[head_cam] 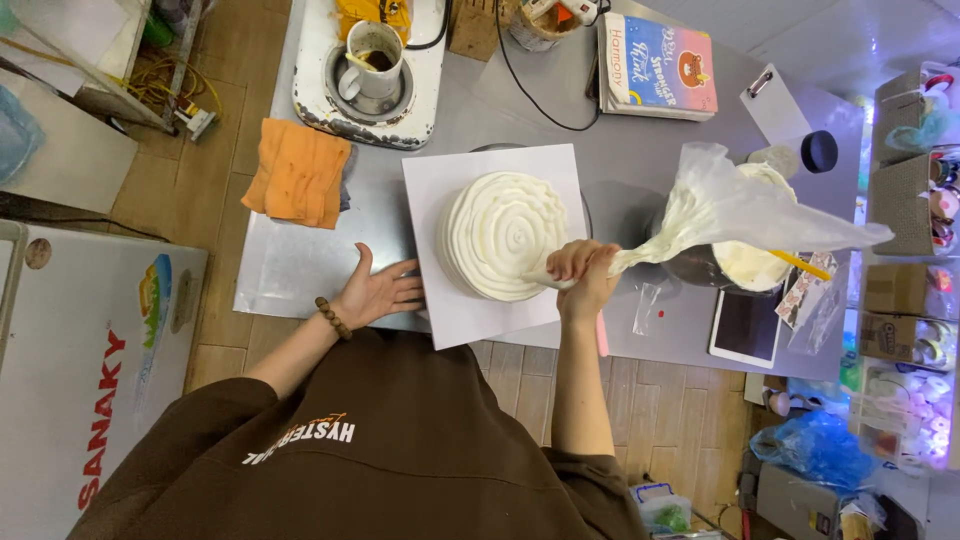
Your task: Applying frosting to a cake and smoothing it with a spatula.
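On the surface, the right hand squeezes a soft, floppy piping bag near its tip at the fragile cake, left hand spread flat beside the board.

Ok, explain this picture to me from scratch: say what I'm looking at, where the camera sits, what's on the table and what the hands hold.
There is one picture, taken by a camera worn on a person's head, looking straight down at their own two bare hands. No machine is involved.

On the metal table lies a square white board with a round white cake on it, its top piped in a spiral.

The right hand grips a piping bag full of white cream, with the tip at the cake's edge. The left hand lies open and flat beside the board, holding nothing.

Around them are an orange cloth, a mug on a white stove, a bowl of cream, a tablet and a stack of books.
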